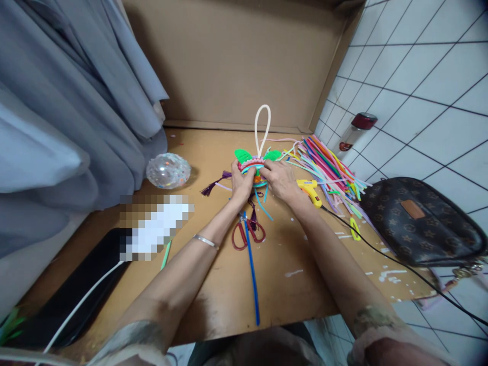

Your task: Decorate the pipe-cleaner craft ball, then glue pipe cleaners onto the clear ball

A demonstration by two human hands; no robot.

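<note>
Craft ornament (258, 178), past the blue strip (252, 274) near the front edge of the surface (213, 310) and the red-handled scissors (234, 237), sits between left hand (241, 184) and right hand (282, 181), both partly curled, gripping its sides; its white loop (256, 127) rises beyond.

A multicoloured handmade hanging ornament (252, 161) sits pinched between the left hand (243, 183) and right hand (281, 179). Pink scalloped trim and turquoise bands curve along its top, with orange and green between the thumbs. Green leaves (243, 155) flank it above the fingers; a white loop (256, 127) rises upright beyond the grip.
</note>
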